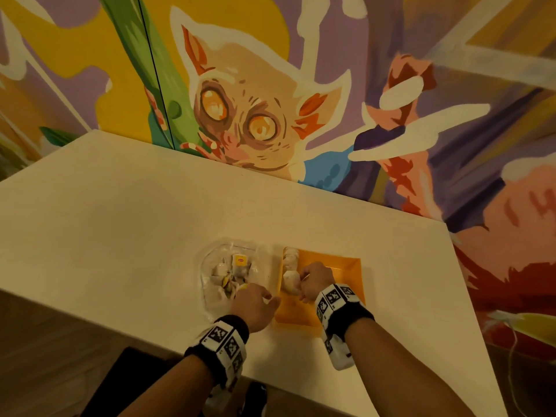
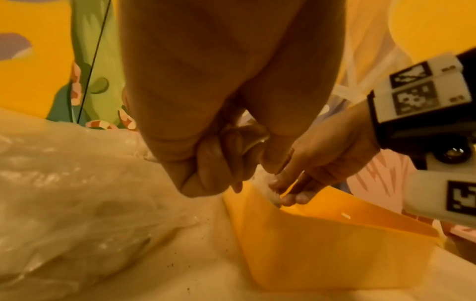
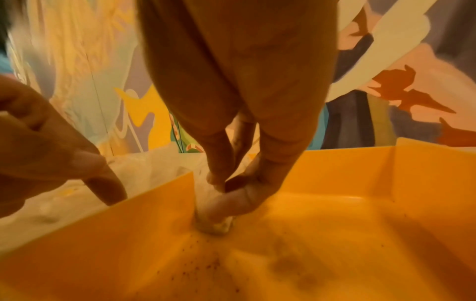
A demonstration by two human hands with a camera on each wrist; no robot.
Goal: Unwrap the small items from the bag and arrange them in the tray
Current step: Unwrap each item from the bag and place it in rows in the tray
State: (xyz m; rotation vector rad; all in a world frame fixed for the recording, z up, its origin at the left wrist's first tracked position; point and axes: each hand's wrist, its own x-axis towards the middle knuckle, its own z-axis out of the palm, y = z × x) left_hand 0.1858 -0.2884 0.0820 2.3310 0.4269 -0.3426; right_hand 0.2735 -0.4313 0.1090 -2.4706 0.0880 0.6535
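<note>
White table (image 1: 120, 212) below animal mural (image 1: 240, 109); right fingers (image 3: 231, 203) pinching small item (image 3: 216, 226), left fingers (image 2: 206, 175) clenched.

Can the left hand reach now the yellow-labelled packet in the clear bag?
Probably yes. The left hand hovers at the near edge of the clear bag, and the yellow-labelled packet lies just beyond it; only the bag's plastic film might cover it.

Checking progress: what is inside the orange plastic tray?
A row of pale tea bags lines the orange plastic tray's left wall; the right hand sets one there, hiding part of the row.
</note>
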